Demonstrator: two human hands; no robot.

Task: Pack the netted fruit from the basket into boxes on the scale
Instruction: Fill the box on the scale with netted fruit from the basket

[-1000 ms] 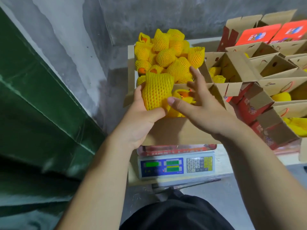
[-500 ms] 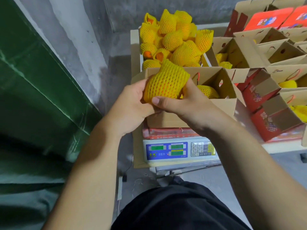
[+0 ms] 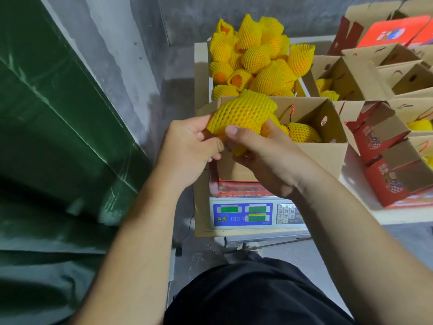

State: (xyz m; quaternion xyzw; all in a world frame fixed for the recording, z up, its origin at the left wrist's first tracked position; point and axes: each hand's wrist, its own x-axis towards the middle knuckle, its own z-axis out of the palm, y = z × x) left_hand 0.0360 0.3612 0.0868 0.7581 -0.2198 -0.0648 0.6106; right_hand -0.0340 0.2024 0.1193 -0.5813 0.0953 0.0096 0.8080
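Grey concrete walls back a desk (image 3: 398, 216) carrying the scale (image 3: 243, 214) at its left edge. Above its open box (image 3: 328, 156), left hand (image 3: 187, 151) and right hand (image 3: 269, 156) have fingers curled, grasping one netted fruit (image 3: 241, 113). Tugging the loose foam net could slip it off, or the fruit could drop hard and bruise.

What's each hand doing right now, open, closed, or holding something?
Left hand: holds the netted fruit, fingers curled round its lower left.
Right hand: holds the same fruit, thumb across its front.
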